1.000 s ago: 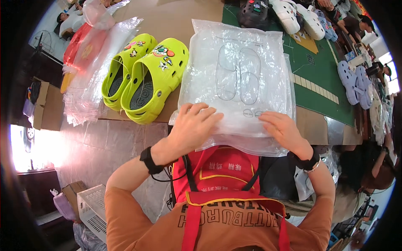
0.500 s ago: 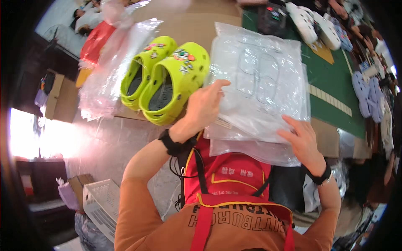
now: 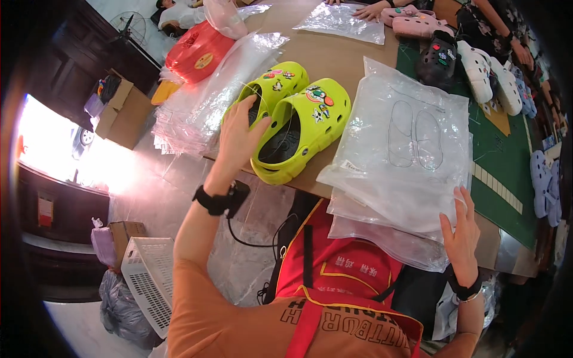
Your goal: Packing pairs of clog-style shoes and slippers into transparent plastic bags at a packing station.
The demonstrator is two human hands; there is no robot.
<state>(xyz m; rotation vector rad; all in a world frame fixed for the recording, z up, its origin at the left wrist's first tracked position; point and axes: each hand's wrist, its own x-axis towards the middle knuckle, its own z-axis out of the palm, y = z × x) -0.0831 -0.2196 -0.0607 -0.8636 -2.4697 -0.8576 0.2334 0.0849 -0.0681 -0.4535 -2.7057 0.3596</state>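
A pair of lime-green clogs with colourful charms stands on the table, toes pointing away from me. My left hand (image 3: 239, 134) reaches over the heel opening of the left clog (image 3: 276, 86), thumb and fingers apart; whether it touches the clog I cannot tell. Beside it stands the right clog (image 3: 316, 113). To the right lies a stack of clear plastic bags (image 3: 373, 149), the top one marked with two shoe-sole outlines. My right hand (image 3: 462, 232) is at the stack's near right edge, fingers spread, not gripping it.
More plastic bags (image 3: 191, 128) and a red roll (image 3: 200, 53) lie left. Across the table, another person's hand (image 3: 373, 10) rests by a clear bag (image 3: 343, 24). Black (image 3: 437, 59), white (image 3: 477, 71) and lavender clogs (image 3: 542, 182) line the right. A white basket (image 3: 146, 286) stands low left.
My left hand has gone from the bag stack leftward to the left clog. My right hand stays near the stack's edge. The view has shifted, showing more of the table's far side.
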